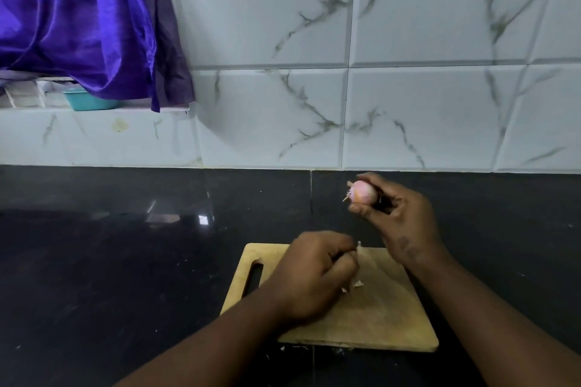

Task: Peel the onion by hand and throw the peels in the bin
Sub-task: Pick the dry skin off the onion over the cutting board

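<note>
A white, grey-veined tiled wall (408,41) fills the upper frame above a glossy black counter (110,261), and a purple cloth (78,16) hangs at upper left. At lower centre lies a wooden cutting board (386,308), on which the left hand (314,276) rests. Right of centre the right hand (402,223) pinches the small pinkish onion (363,192) between thumb and fingertips above the counter, while the left hand's fingers curl round pale peel scraps (358,284).
</note>
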### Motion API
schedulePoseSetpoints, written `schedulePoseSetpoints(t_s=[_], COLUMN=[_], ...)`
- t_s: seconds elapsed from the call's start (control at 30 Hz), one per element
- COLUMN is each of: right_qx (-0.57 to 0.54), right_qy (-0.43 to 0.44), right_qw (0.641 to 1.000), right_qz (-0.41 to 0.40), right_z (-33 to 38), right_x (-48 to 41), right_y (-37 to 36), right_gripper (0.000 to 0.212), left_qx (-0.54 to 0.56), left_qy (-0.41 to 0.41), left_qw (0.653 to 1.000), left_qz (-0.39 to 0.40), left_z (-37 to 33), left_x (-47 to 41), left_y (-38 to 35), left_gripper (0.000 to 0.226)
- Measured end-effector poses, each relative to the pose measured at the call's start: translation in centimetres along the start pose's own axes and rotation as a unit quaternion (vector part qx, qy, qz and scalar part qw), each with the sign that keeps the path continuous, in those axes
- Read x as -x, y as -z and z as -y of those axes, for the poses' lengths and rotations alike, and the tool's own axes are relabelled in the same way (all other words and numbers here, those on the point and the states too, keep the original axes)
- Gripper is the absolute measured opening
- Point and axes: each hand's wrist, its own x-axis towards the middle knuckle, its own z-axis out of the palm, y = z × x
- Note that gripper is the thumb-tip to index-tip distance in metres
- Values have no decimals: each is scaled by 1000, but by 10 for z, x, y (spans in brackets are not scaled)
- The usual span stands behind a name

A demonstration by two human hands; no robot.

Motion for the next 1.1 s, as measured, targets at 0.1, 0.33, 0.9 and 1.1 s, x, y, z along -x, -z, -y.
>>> schedulePoseSetpoints(t_s=[0.1, 0.33, 0.9, 1.1], right_qx=[-10, -69, -91, -89], right_qy=[-15, -28, -72, -72], right_qw=[1000, 995, 984, 982], right_qz=[14, 60, 134, 147], right_z=[-8, -5, -3, -3], right_x=[3, 4, 8, 10], right_y=[7, 0, 0, 0], right_gripper=[52, 50, 52, 52], left_qx=[-6, -179, -36, -34], left_qy=[12, 57, 35, 3], left_qw=[997, 981, 976, 976], left_qz=[-74, -53, -213, -216], left_z=[2, 10, 17, 20], left_x=[-4, 1, -5, -7], left_y=[4, 14, 15, 13], left_gripper=[35, 49, 14, 9])
